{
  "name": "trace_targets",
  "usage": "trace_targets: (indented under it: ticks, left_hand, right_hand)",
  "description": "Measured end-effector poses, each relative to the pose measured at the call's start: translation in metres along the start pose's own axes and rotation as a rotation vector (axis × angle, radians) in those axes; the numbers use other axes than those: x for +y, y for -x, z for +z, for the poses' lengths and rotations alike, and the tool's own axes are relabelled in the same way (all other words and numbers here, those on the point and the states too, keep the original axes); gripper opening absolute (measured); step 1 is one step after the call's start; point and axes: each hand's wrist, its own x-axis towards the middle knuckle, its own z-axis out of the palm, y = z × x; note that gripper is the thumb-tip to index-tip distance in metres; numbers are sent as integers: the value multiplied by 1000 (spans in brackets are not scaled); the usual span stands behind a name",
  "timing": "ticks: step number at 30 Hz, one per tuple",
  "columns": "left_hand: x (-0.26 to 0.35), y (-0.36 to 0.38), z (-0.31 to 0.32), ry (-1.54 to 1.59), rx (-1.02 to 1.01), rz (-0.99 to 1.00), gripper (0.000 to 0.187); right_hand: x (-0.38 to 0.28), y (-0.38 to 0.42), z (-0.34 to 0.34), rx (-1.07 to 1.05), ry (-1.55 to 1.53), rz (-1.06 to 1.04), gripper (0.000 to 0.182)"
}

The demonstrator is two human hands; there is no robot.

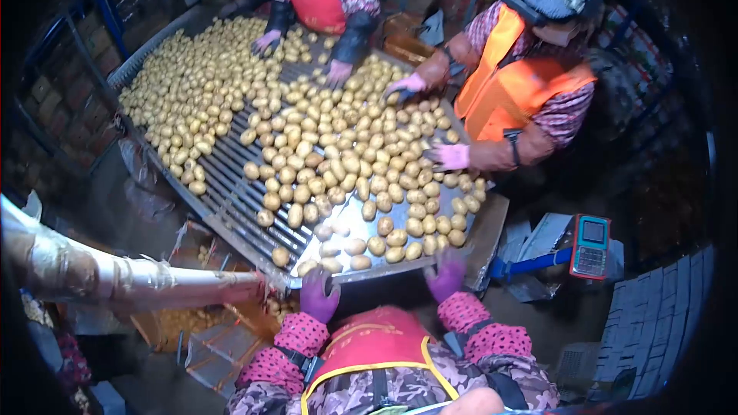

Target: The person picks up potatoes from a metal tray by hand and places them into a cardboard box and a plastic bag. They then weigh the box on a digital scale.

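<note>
Many yellow-brown potatoes (338, 161) lie spread over a metal sorting table (223, 192), part of it slatted and the near end smooth and shiny. My left hand (319, 297), in a purple glove, rests at the table's near edge, its fingers apart beside a few potatoes. Also in a purple glove, my right hand (447, 275) lies at the near edge further right, close to the potatoes at that corner. Its fingers look spread, with nothing seen in them. Pink dotted sleeves cover both my forearms.
A co-worker in an orange vest (492, 92) reaches over the potatoes from the right; another in a red apron (317, 8) works at the far side. A white wrapped pipe (138, 277) crosses at left. A keypad device (590, 246) stands at right. Boxes (223, 353) sit below.
</note>
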Motion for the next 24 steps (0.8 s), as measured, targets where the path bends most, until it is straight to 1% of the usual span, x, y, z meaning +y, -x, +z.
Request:
trace_targets:
  ticks: [1,2,4,7,9,10,11,12,14,16,17,18,19,20,23,24]
  left_hand:
    - [11,-4,-8,-44,-26,-11,49]
    - [16,-4,-15,-57,-70,-27,51]
    - [17,-8,-20,-176,-43,49,53]
    - [25,-43,-25,-341,-165,-115,65]
    - [31,-53,2,-527,-307,-114,74]
    - [30,-59,17,-614,-380,-106,79]
    - [24,-64,29,-612,-396,-143,86]
    - [33,-79,31,-633,-379,-130,85]
    - [33,-112,42,-623,-390,-98,86]
    - [34,-143,57,-589,-294,-147,86]
    - [35,-157,66,-598,-264,-192,87]
    - [35,-169,72,-607,-234,-244,89]
    - [23,-177,82,-595,-163,-169,89]
    - [27,-186,89,-566,-227,-275,85]
    - [45,-206,102,-594,-225,-325,80]
    - [59,-213,96,-572,-261,-348,78]
  right_hand:
    - [18,-1,13,-52,12,2,73]
    - [18,-10,15,-192,47,97,77]
    - [-9,-51,-6,-381,-77,217,83]
    - [-43,-79,20,-223,105,106,77]
    - [-64,-118,24,-260,78,66,79]
    - [-71,-137,28,-176,1,-36,77]
    - [-78,-149,51,-65,-88,-112,76]
    - [-87,-158,51,-52,-74,-139,70]
    - [-105,-166,53,-87,-100,-120,64]
    - [-101,-151,41,-65,-310,-263,55]
    - [-94,-141,30,-222,-443,-274,53]
    - [-89,-128,28,-134,-581,-373,48]
    - [-83,-107,17,-161,-626,-364,47]
    - [-76,-87,6,-188,-671,-352,46]
    - [-32,-52,-15,-234,-609,-291,45]
    - [-20,-51,-29,-248,-496,-213,48]
